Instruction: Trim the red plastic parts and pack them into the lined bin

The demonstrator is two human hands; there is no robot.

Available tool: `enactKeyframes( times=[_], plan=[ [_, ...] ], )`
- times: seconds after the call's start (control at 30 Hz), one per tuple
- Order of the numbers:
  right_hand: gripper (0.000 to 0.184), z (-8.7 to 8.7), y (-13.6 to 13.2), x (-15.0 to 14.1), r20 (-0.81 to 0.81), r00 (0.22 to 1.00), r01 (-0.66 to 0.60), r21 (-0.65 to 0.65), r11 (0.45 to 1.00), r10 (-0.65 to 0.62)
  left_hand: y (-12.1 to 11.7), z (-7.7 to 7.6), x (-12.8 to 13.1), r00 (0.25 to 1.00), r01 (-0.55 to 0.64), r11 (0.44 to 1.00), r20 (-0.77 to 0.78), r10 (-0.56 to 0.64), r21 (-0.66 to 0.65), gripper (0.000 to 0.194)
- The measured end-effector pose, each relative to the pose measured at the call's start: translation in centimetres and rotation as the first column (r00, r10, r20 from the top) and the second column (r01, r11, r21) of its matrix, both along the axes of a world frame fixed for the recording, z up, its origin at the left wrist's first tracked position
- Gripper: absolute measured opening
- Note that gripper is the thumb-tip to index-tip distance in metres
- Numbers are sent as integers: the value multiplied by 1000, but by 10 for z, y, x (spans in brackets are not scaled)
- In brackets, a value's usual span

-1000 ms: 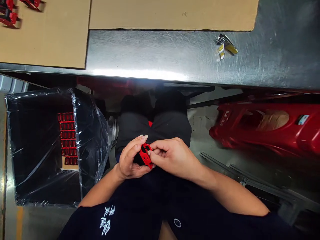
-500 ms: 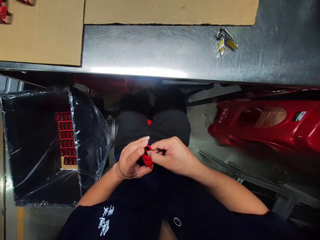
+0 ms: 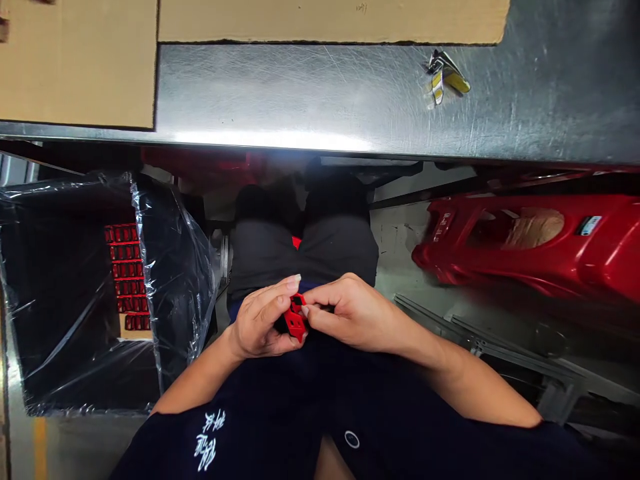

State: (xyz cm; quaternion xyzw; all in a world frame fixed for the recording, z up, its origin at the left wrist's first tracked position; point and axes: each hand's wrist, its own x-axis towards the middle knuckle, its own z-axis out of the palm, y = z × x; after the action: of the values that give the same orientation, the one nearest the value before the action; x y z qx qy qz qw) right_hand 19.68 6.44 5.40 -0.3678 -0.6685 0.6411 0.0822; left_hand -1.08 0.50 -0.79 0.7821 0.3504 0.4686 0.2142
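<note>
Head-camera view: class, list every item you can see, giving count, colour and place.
cardboard sheets: 2, tan, on steel tabletop
folded scrap: 1, yellow and white, on tabletop
black bin: 1, black, wrapped in clear plastic, lower left
small parts: rows, red, inside bin
moulded shell: 1, glossy red, right
metal rails: grey, below shell
red plastic part: 1, red, between hands
left hand: 1, gripping part
right hand: 1, pinching part

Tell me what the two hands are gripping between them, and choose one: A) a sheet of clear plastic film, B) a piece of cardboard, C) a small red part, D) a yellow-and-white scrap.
C: the small red part is pinched between the fingers of the left hand and the right hand.
</note>
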Motion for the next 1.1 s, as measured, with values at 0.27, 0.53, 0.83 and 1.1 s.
enactKeyframes(
  times=[0.27, 0.53, 0.83, 1.1],
  plan=[
    [30, -5, -2, -6, 64, 995, 75, -84, 994, -70, -3, -2, -2, 1000, 13, 1000, -10, -13, -1, 88],
    [29, -6, -2, -5, -9, 999, 29, -88, 996, -30, -5, -1, -3, 1000, 17, 1000, 11, -17, -2, 97],
    [25, -9, -2, -6, 39, 998, 48, -157, 986, -43, -5, -2, -2, 1000, 2, 1000, -8, -2, -6, 92],
    [27, -10, -3, -5, 23, 999, 25, -138, 990, -22, -6, -3, -2, 1000, -2, 1000, 0, 2, -22, 92]
  ],
)
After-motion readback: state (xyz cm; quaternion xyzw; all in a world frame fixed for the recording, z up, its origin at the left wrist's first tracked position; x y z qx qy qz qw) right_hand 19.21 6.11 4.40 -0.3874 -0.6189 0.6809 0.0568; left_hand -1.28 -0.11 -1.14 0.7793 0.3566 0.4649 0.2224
